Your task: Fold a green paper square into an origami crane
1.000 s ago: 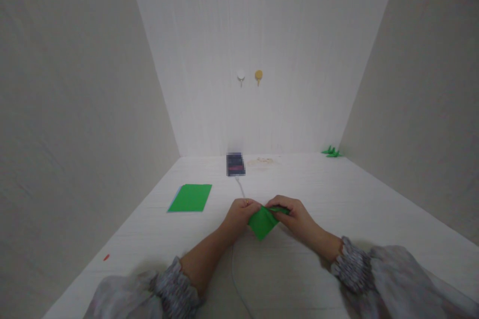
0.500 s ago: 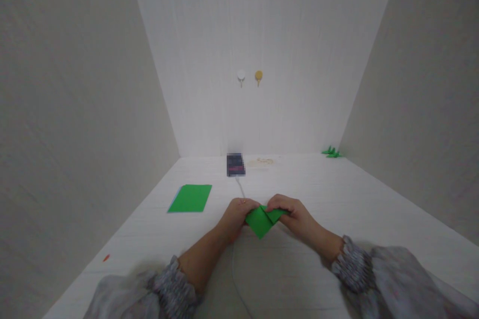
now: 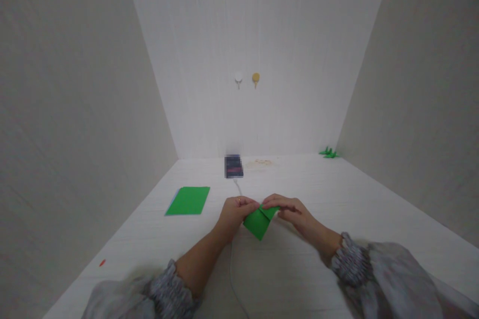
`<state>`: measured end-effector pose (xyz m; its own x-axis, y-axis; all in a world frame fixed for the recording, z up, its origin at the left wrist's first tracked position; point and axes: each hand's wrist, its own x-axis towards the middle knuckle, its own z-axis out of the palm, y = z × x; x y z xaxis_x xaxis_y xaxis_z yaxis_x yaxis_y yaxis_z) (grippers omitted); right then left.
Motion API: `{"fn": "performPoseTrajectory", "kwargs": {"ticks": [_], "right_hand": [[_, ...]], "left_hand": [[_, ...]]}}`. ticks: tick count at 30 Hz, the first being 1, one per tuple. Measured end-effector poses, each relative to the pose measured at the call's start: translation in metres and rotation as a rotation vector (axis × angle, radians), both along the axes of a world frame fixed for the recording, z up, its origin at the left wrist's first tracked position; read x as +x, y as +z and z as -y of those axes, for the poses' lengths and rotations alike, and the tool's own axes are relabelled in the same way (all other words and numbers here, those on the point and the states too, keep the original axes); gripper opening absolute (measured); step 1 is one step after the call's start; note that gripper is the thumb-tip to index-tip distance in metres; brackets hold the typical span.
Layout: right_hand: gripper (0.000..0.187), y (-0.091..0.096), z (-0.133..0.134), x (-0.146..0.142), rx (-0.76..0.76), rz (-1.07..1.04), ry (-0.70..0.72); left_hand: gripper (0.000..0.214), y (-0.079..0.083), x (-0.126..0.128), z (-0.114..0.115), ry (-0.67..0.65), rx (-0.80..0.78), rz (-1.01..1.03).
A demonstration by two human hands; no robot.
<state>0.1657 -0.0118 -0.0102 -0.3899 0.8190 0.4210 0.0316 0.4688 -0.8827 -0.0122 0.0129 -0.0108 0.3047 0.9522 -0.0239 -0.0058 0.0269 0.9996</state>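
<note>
A folded piece of green paper (image 3: pixel 258 222) with a point towards me lies on the white table (image 3: pixel 355 199), pinched between both hands. My left hand (image 3: pixel 235 212) grips its left upper edge with closed fingers. My right hand (image 3: pixel 290 212) presses on its right upper flap, thumb and fingers closed on the paper. Both sleeves are grey and gathered at the wrist.
A stack of flat green sheets (image 3: pixel 188 200) lies to the left. A blurred dark device (image 3: pixel 233 166) stands at the back with a white cable (image 3: pixel 234 269) running towards me. Small green folded figures (image 3: pixel 327 152) sit in the far right corner. Two hooks (image 3: pixel 246 79) hang on the back wall.
The paper has been folded tighter; my right hand slid left over the upper flap. Both hands and the view shifted slightly left and away from me.
</note>
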Motion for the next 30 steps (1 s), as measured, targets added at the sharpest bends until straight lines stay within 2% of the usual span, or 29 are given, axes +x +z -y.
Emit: {"fn": "performPoseTrajectory", "kwargs": {"ticks": [3, 7, 9, 15, 25, 30], "right_hand": [[0.028, -0.005, -0.003, -0.004, -0.179, -0.02, -0.157], [0.021, -0.01, -0.007, -0.007, -0.193, 0.21, -0.249], [0.021, -0.012, -0.008, -0.006, -0.197, 0.238, -0.274], [0.022, -0.012, -0.006, -0.004, -0.201, 0.254, -0.294], [0.019, -0.016, -0.008, -0.002, -0.33, 0.053, -0.246], [0.017, -0.018, -0.01, -0.002, -0.325, 0.059, -0.27]], "left_hand": [[0.019, 0.0, 0.001, 0.0, 0.053, 0.051, -0.063], [0.019, -0.003, 0.005, 0.001, 0.045, 0.061, -0.086], [0.019, -0.005, 0.006, 0.001, 0.022, 0.046, -0.062], [0.024, -0.009, 0.007, 0.0, -0.082, -0.051, -0.004], [0.019, -0.006, 0.004, 0.002, -0.063, -0.095, 0.024], [0.021, -0.005, 0.005, 0.003, -0.078, -0.1, 0.039]]}}
